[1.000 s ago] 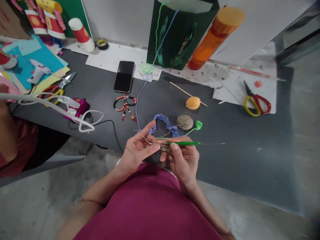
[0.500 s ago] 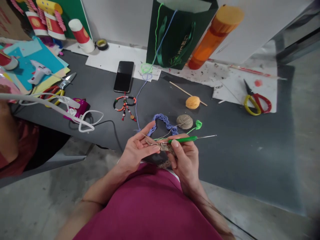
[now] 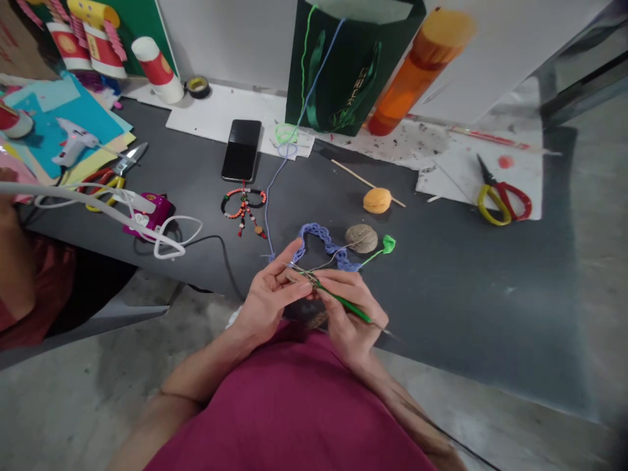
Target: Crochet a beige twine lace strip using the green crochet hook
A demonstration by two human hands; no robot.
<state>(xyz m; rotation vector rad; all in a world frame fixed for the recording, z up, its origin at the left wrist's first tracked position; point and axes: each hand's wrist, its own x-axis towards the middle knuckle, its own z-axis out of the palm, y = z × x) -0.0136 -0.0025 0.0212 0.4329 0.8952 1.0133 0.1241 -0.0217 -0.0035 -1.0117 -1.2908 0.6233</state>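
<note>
My right hand pinches a green-handled crochet hook, its tip pointing up-left into a small brown crochet piece. My left hand pinches that piece and its tan yarn between thumb and fingers, index finger raised. The tan strand runs to a small tan yarn ball on the dark table. A purple crochet strip lies just beyond my fingers, with a green yarn scrap and an orange yarn ball further back.
A black phone and a beaded charm lie left of centre. A dark green bag and an orange tube stand at the back. Scissors are on the right. Another person's arm, white cables and a glue gun are at the left.
My right hand has swung the green hook round, from pointing right across the table to pointing down-right with its tip at the crochet piece. The left hand has stayed in place.
</note>
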